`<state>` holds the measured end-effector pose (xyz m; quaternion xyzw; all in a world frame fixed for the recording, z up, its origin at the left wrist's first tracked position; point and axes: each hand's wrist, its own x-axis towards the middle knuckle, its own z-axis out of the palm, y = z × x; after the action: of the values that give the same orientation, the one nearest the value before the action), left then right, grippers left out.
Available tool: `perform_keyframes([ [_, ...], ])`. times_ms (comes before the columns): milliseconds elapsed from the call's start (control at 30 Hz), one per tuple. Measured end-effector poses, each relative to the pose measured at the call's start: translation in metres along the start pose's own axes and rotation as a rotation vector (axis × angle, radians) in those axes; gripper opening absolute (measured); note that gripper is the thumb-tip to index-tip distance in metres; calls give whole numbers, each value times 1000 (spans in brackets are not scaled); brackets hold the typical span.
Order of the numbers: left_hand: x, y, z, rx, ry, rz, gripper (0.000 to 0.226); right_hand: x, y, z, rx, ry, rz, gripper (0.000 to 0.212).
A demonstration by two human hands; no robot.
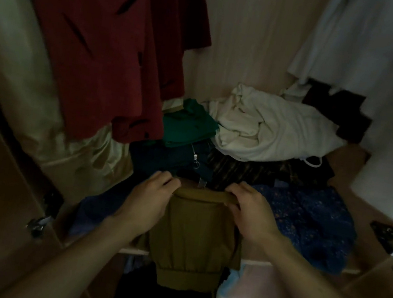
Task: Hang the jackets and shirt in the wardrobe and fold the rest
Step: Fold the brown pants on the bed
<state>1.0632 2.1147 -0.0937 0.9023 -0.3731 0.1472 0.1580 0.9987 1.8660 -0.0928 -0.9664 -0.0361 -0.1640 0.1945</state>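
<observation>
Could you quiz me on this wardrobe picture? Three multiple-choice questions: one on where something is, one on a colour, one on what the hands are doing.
1. Where does the white bundle lie?
A. on the clothes pile at the back right
B. hanging at the left
C. below the shelf

2. What colour is the garment being held?
A. pink
B. mustard brown
C. white

3. How is the garment held?
A. one hand only
B. both hands grip its top edge
C. lying untouched

Answers: 1 A, it rests on the shelf pile. 2 B, the cloth is brownish. 3 B, the left hand and right hand each pinch a top corner.
</observation>
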Motion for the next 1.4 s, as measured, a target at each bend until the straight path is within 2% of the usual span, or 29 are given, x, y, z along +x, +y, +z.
perform_keyframes([
  [133, 35, -13, 23, 55, -6, -58, 15, 34, 24, 8, -32, -37, 52, 10],
  [200, 47, -18, 36, 88, -60, -114, 18, 47, 35, 17, -70, -62, 64, 10],
  [367, 61, -29, 63, 161, -147, -217, 34, 61, 50, 47, -213, -13, 121, 28],
  [567, 49, -28, 70, 181, -151, -130, 42, 48, 52, 61, -154, 16, 62, 36],
  [733, 36, -17, 82, 150, -178, -137, 44, 29, 39, 80, -200, -145, 34, 50],
  [833, 21, -5, 103, 128, -254, -153, 61, 9, 33, 99, -227, -217, 21, 65],
  [967, -1, -10, 135, 145, -378, -166, 77, -16, 49, 118, -150, -236, 81, 66],
  [1133, -5, -18, 146, 137, -344, -196, 69, -19, 64, 126, -99, -199, 87, 62],
  [1233, 0, -18, 145, 178, -298, -186, 59, -9, 67, 124, -115, -238, 85, 62],
  [1400, 3, -14, 138, 71, -375, -240, 63, -11, 61, 115, -176, -300, 99, 65],
])
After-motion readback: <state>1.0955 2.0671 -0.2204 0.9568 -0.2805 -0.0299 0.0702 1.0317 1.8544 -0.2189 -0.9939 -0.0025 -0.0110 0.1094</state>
